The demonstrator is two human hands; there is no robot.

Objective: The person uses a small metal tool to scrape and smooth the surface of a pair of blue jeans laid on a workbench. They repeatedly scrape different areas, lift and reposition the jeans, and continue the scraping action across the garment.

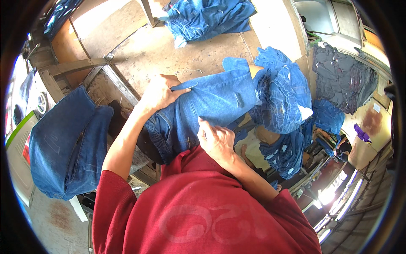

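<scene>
A pair of blue jeans (215, 95) lies across in front of me, with a small frayed slit on the leg near its right part. At its far left edge, my left hand (163, 93) is closed on a fold of the denim, which shows between the fingers. Against the near part of the same jeans rests my right hand (218, 142), its fingers curled in and the thumb side pointing up the cloth. Whatever those curled fingers may hold is hidden. The waistband end of the jeans hangs down close to my red shirt.
Folded jeans (69, 144) hang at the left beside a white plastic chair (21, 165). A bundle of jeans (281, 93) stands just right of my work. More denim (207, 19) lies on the board at the far side. Dark grey garments (344, 78) are stacked at the right.
</scene>
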